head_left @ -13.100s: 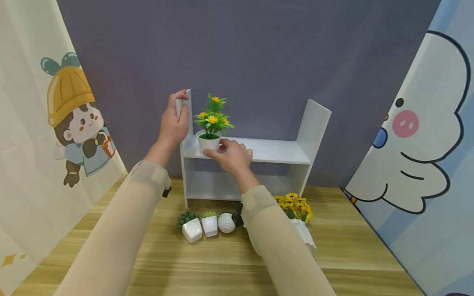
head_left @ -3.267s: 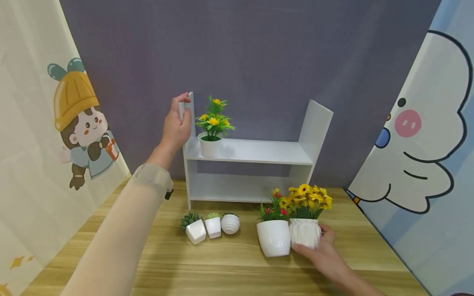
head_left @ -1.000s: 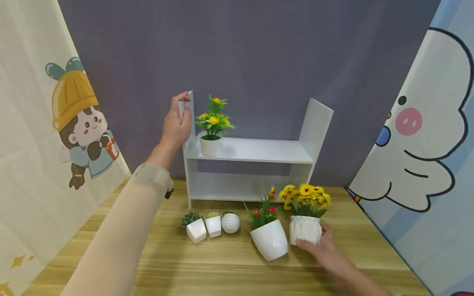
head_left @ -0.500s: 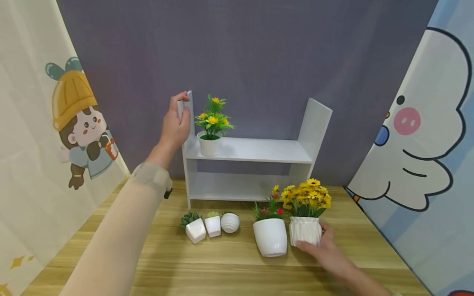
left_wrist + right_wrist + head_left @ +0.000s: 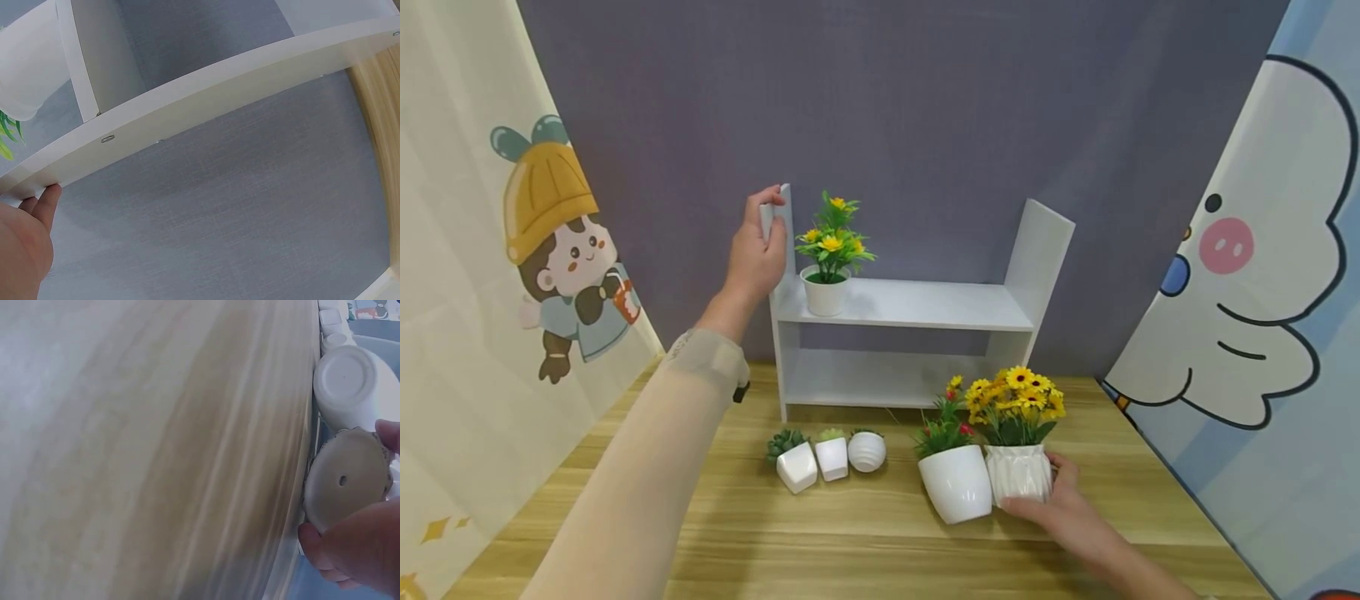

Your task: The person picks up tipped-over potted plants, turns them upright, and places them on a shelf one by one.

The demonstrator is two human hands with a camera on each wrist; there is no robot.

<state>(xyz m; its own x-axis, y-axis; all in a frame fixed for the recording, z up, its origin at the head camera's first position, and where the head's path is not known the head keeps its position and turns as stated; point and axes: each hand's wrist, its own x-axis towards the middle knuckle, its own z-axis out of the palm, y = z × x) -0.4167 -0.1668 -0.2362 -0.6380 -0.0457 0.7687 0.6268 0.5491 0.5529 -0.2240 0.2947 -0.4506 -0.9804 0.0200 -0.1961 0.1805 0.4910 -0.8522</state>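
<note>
My left hand (image 5: 758, 250) grips the left side panel of a white two-tier shelf (image 5: 925, 307), fingers bent over its upper edge. In the left wrist view, fingertips (image 5: 49, 203) touch the panel's outer face. At the front right, my right hand (image 5: 1067, 510) holds a pleated white pot (image 5: 1021, 473) of yellow daisy-like flowers (image 5: 1018, 396), thumb in front and fingers on the far side. The right wrist view shows this pot's base (image 5: 347, 481) with a small hole. Against it leans a smooth white pot (image 5: 957, 485) with red flowers, tilted left.
A small white pot with yellow flowers (image 5: 826, 296) stands at the upper shelf's left end. Three little succulent pots lie on the wooden table before the shelf: a faceted one (image 5: 797, 468), a square one (image 5: 832, 460) and a ribbed round one (image 5: 867, 452). A grey curtain (image 5: 910, 125) hangs behind.
The right hand left the small pot on the upper shelf and took hold of the pleated pot. Lately the red-flower pot rolled left, then back right against it. The left hand stayed put.
</note>
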